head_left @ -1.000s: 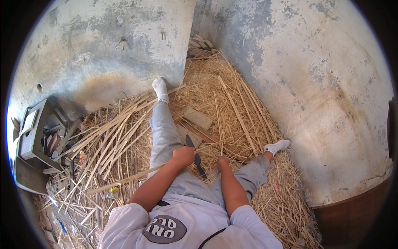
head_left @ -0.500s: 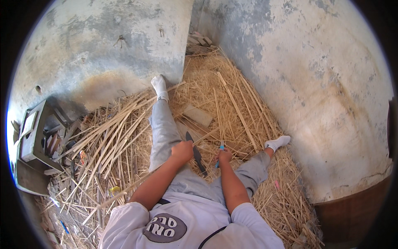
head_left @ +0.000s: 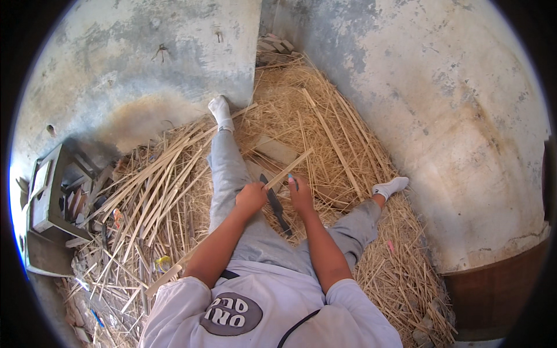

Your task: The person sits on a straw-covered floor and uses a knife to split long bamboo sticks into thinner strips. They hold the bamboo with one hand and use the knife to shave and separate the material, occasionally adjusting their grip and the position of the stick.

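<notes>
My left hand [head_left: 251, 198] is closed around a long pale wooden strip [head_left: 297, 163]. The strip slants from beneath my left forearm up past the fist, its far end rising over the straw. Close to the strip's far part, my right hand [head_left: 301, 196] is closed on a small blue-handled knife [head_left: 290, 176], mostly hidden by the fingers. Between the hands, a large dark-bladed knife [head_left: 274, 201] lies tilted between my legs, touched by neither hand as far as I can see. A flat board [head_left: 276, 149] rests on the straw beyond.
My legs are spread over shavings [head_left: 284, 104]. Piled strips [head_left: 168, 174] lie left, with longer strips [head_left: 336, 153] at right. A wooden cabinet-like frame [head_left: 49, 197] stands far left. Worn walls [head_left: 441, 133] close in both sides. A brown panel [head_left: 499, 296] stands lower right.
My right hand has moved up and slightly left, bringing the blue-handled knife near the strip. The strip's far end has swung upward; my left hand still grips it.
</notes>
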Motion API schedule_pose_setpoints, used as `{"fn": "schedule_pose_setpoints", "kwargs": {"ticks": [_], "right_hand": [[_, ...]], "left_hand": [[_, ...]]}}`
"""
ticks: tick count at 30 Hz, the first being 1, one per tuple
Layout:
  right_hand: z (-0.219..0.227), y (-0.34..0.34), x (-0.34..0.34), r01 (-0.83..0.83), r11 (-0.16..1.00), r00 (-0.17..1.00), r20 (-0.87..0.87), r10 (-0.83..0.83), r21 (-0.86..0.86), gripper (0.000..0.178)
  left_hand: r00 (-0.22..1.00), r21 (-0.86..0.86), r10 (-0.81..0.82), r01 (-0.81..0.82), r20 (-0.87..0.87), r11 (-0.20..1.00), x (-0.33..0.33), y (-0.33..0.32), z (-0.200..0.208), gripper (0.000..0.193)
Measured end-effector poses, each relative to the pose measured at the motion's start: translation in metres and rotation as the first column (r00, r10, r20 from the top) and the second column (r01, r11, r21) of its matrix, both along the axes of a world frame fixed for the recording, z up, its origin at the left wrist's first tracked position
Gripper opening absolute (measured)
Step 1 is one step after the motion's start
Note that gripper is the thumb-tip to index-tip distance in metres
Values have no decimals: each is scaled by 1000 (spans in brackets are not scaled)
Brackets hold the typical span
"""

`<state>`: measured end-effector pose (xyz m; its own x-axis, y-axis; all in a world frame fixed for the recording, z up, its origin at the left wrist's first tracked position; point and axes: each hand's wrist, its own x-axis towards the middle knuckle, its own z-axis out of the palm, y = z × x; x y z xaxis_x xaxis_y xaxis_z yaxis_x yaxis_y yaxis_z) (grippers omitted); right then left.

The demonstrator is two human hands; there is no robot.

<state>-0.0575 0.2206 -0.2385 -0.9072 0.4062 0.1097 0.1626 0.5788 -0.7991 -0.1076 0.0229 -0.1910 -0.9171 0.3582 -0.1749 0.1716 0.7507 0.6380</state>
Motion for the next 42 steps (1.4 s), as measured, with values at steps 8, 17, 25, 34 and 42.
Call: {"fn": "schedule_pose_setpoints", "kwargs": {"ticks": [8,17,25,34,42], "right_hand": [[32,-36,3,-235,933,971,97,217,272,44],[50,-58,8,-279,913,958,155,242,298,44],[45,-50,5,-277,935,947,229,226,220,44],[43,-45,7,-247,944,956,213,201,217,44],[50,-37,9,-204,964,955,251,157,172,47]], "left_hand": [[997,92,24,-31,77,995,-15,-7,-7,34],[995,83,30,-38,93,996,-21,-9,-11,37],[997,67,34,-39,68,997,-17,-8,-7,38],[997,54,33,-37,63,998,-14,-5,-4,37],[994,7,11,-12,113,1000,-8,-6,8,34]]}}
